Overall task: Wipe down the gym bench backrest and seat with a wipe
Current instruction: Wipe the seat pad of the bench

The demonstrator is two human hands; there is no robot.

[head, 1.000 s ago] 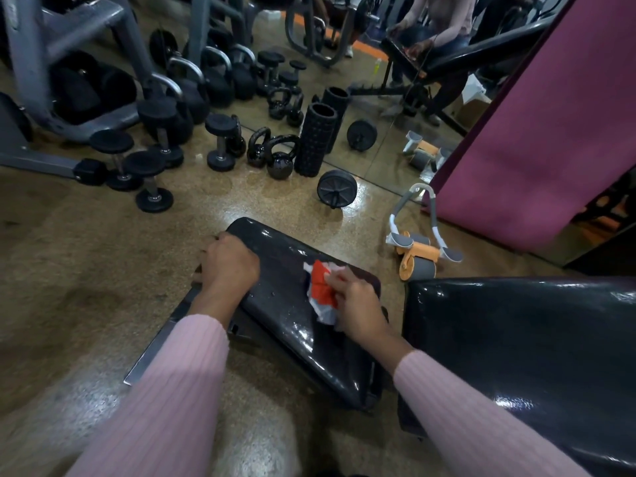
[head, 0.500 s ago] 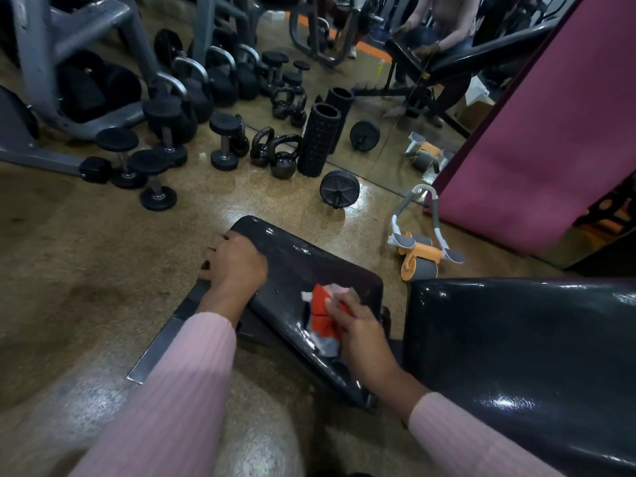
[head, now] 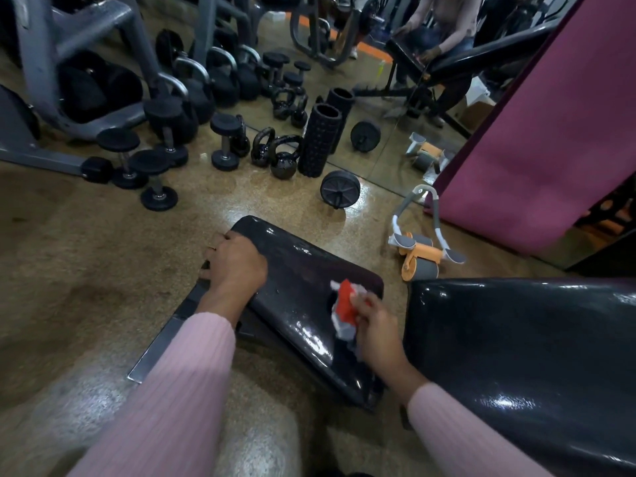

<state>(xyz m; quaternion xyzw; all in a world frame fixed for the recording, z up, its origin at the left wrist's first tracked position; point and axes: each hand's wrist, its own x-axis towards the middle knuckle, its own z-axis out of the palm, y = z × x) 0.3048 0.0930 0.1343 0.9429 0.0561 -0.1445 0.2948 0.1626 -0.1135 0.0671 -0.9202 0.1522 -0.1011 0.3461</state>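
Note:
The black padded bench seat [head: 296, 270] lies low in the middle of the view, glossy with wet streaks. The wider black backrest [head: 523, 356] rises at the lower right. My left hand [head: 237, 263] grips the seat's far left corner, fingers curled over its edge. My right hand [head: 375, 325] pinches a crumpled red and white wipe [head: 346, 306] and holds it against the seat's right half, near the gap to the backrest.
Dumbbells [head: 158, 177], kettlebells [head: 284, 156], a black foam roller [head: 318, 142] and an ab wheel [head: 340, 189] stand on the floor beyond the seat. An orange and grey ab roller [head: 418, 251] lies right of it. A purple mat [head: 550, 132] leans by a mirror.
My right hand has dragged the wipe along the seat toward me and to the right. My left hand has kept its grip on the seat's corner.

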